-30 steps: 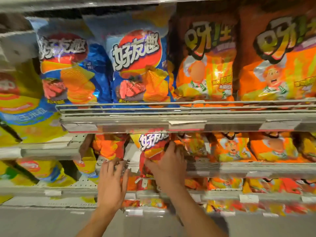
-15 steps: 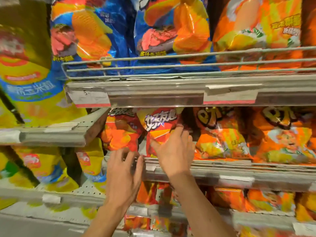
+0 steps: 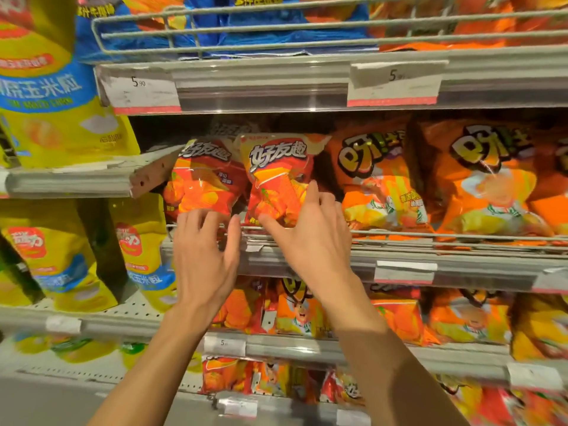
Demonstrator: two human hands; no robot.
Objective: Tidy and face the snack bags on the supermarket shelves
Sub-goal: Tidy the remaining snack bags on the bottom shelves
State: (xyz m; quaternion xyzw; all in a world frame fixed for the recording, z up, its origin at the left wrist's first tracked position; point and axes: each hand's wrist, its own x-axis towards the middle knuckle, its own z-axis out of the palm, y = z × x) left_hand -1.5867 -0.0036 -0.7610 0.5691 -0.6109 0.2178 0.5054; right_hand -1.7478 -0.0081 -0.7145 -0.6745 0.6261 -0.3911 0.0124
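Note:
Two red-orange chip bags stand side by side on the middle shelf behind a wire rail (image 3: 399, 233). My right hand (image 3: 307, 235) holds the lower part of the right red bag (image 3: 276, 170), thumb at its bottom edge and fingers along its right side. That bag leans slightly and faces forward. My left hand (image 3: 204, 250) hovers with relaxed fingers in front of the rail, just below the left red bag (image 3: 204, 182), and holds nothing. Orange bags (image 3: 378, 179) fill the shelf to the right.
Blue bags (image 3: 261, 35) sit on the shelf above, behind another wire rail. Yellow corn-snack bags (image 3: 55, 118) fill the left bay. More orange bags (image 3: 399, 318) line the lower shelves. Price tags (image 3: 141, 93) hang on the shelf edges.
The view has dropped and closed in on the middle shelf. My right hand slid from the top of the right red bag down to its lower part. My left hand stayed near the rail.

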